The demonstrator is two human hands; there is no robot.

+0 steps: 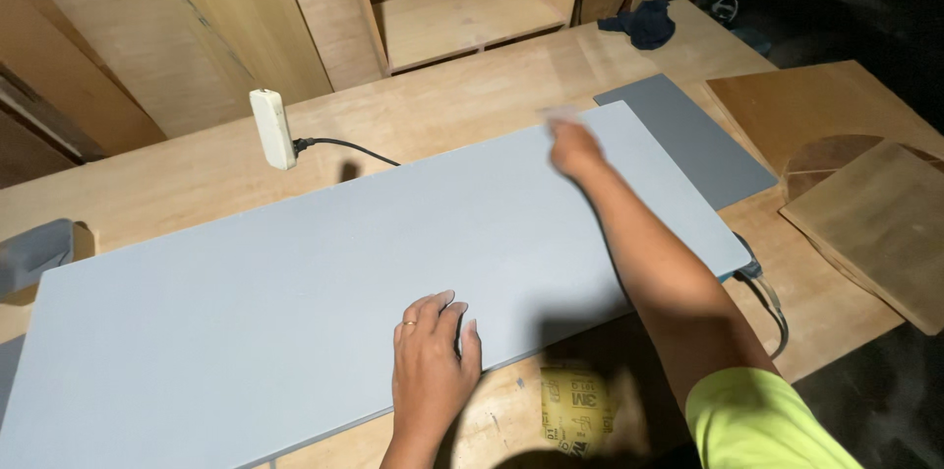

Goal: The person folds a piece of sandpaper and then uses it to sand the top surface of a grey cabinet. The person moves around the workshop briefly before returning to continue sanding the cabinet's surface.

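Note:
A large light-grey painted panel (pixel 295 282) lies flat on the wooden workbench (pixel 442 105). My left hand (pixel 433 356) rests flat on the panel's near edge, fingers spread, a ring on one finger. My right hand (pixel 573 147) reaches out to the panel's far right part, blurred by motion, with its fingers closed on a small pale piece, probably sandpaper (pixel 560 114), pressed on the surface.
A yellow sandpaper sheet (pixel 573 408) lies on the bench near me. A white power strip (pixel 272 129) with a black cable sits behind the panel. A darker grey panel (pixel 693 140) and wooden boards (pixel 865 184) lie right. A dark cloth (pixel 644 25) lies far back.

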